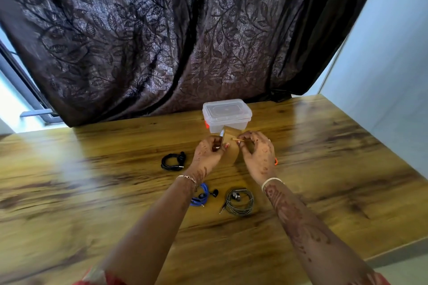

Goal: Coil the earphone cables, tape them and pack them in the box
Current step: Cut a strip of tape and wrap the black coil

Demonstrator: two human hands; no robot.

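Hands first: left hand (pixel 209 150) at frame centre, closed around a tape roll (pixel 222 139) held edge-on; right hand (pixel 257 150) just beside it, fingertips pinching the pulled-out tape end (pixel 237 139). Behind, filling the upper frame, a dark leaf-patterned curtain (pixel 162 30). Below, a wooden table (pixel 92 169). Just above the hands, partly hidden by the roll — a clear lidded box (pixel 227 113). Coiled black earphones (pixel 173 161) left of the hands; blue earphones (pixel 203 194) partly under the left wrist; grey earphones (pixel 239 201) between the forearms — all lower centre.
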